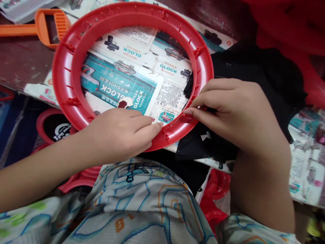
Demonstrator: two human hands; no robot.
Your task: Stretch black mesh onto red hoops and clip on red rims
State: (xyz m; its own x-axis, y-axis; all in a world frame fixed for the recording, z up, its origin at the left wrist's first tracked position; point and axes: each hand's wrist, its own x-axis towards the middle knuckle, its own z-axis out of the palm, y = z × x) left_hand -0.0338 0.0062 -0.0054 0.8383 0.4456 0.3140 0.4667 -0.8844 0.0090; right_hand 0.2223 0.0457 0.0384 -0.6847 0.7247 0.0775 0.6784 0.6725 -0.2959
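A large red plastic ring with a channelled, ribbed face lies tilted over the table in front of me. My left hand is closed over its near rim, fingers curled and knuckles up. At the lower right of the same ring, my right hand pinches the rim between thumb and fingertips. Whether something small is also in that pinch is hidden. Black mesh-edged fabric lies under my right hand and beside the ring, with a bit of it showing inside the ring's right edge.
Flattened printed cardboard covers the table beneath the ring. An orange plastic handle piece lies at the upper left, near a white tray. Red material fills the upper right. Red rings with black centres are stacked below the table edge.
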